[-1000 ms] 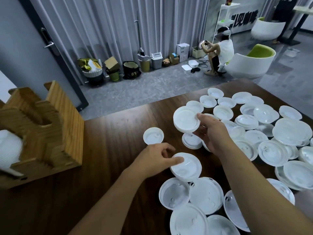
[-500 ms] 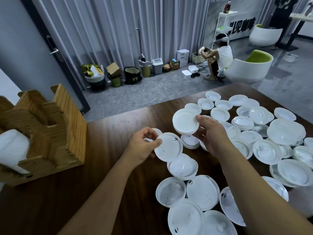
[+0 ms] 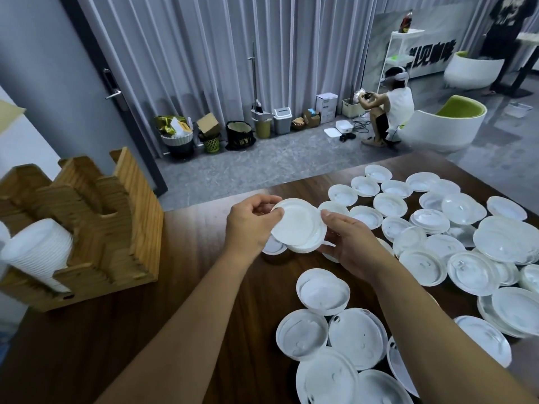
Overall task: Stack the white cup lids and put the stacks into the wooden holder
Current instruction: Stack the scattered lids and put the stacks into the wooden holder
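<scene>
A small stack of white cup lids (image 3: 299, 225) is held above the dark wooden table between both hands. My left hand (image 3: 250, 225) pinches the top lid at its left rim. My right hand (image 3: 347, 243) grips the stack from the right and underneath. Several loose white lids (image 3: 323, 293) lie spread over the table to the right and in front of me. The wooden holder (image 3: 128, 217) stands at the left with a stack of white lids (image 3: 38, 252) lying in its front slot.
The table (image 3: 186, 301) ends at a far edge just behind my hands. Beyond it on the grey floor are bins, boxes, a crouching person (image 3: 390, 112) and a white-and-green chair (image 3: 446, 123). One more lid (image 3: 274, 247) lies under my left hand.
My left hand lifted a lid off the table and carried it right onto the stack in my right hand. The two hands have come together.
</scene>
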Tool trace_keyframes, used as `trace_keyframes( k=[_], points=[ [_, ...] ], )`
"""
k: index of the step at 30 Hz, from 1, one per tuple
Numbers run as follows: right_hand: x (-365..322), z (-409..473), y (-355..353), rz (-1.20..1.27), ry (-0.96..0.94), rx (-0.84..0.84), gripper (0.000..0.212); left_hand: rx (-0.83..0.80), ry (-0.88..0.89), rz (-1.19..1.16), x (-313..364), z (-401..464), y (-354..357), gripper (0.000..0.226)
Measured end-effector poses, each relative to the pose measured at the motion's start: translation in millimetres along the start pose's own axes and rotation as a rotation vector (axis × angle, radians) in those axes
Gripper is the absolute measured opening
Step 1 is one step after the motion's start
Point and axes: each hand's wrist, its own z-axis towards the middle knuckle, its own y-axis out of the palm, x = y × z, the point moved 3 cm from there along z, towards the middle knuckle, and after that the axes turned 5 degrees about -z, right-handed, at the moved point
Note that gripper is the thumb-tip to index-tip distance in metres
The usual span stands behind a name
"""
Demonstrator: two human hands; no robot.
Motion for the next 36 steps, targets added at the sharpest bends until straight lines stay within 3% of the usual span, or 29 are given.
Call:
trace_keyframes(
  k=[5, 11, 18, 23, 28, 32, 36],
  points=[
    [1.9, 1.4, 1.4, 0.014, -0.018, -0.045, 0.029, 0.001, 0.059, 0.142, -2.5, -4.7, 11.4, 0.024],
    [-4.9, -0.6, 5.0, -0.058, -0.054, -0.105, 0.044, 0.013, 0.050, 0.136, -5.9, -8.6, 14.0, 0.019],
    [-8.2, -2.2, 8.7, -0.052, -0.111, -0.192, 0.036, 0.070, 0.107, 0.148, 2.7, -14.1, 15.4, 0.021],
    [-8.2, -0.9, 9.7, -0.037, -0.123, -0.057, 0.027, 0.091, 0.150, 0.093, 7.5, -23.6, 12.2, 0.028],
    [-6.5, -4.0, 9.8, -0.035, -0.165, 0.002, 0.023, -0.031, 0.033, 0.108, -5.3, -28.3, 10.2, 0.018],
    [2.6, -4.0, 10.9, -0.014, -0.096, -0.047, 0.023, -0.016, -0.026, 0.044, -10.8, -24.8, 2.8, 0.017],
    [4.1, -5.4, 16.4, -0.096, -0.014, -0.047, 0.037, -0.038, -0.099, -0.060, -11.7, -21.7, -8.5, 0.018]
  ],
)
